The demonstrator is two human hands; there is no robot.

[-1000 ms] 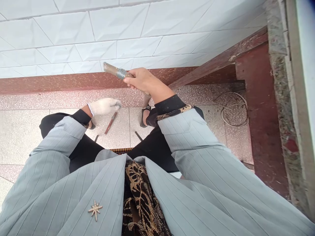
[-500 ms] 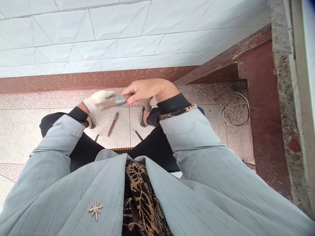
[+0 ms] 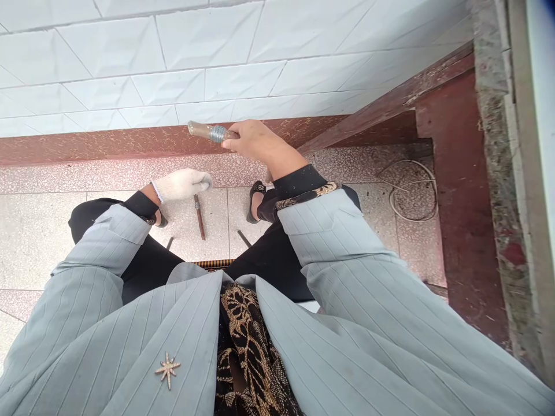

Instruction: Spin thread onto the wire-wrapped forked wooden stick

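Bare and closed, my right hand [image 3: 251, 138] grips a brownish wooden stick [image 3: 200, 129] near the wall's foot. Silvery wire [image 3: 217, 134] is wound round the stick beside my fingers, and its blunt end points left. Lower down, my left hand [image 3: 184, 184] wears a whitish glove, its fingers pressed together. What they hold, if anything, is hidden. Just beneath the glove is a thin reddish-brown rod [image 3: 200, 219] with a greyish upper end. I cannot tell whether it touches the glove.
A white tiled wall [image 3: 173, 46] with a reddish base stands ahead. At right are a dark red wooden frame [image 3: 466, 202] and a coiled pale cable [image 3: 392, 196] on the speckled floor. My knees and shoes flank the hands.
My right hand swung the stick down towards the glove, then raised it again. The reddish-brown rod has turned, its lower end shifting right. My left hand has stayed nearly in place.
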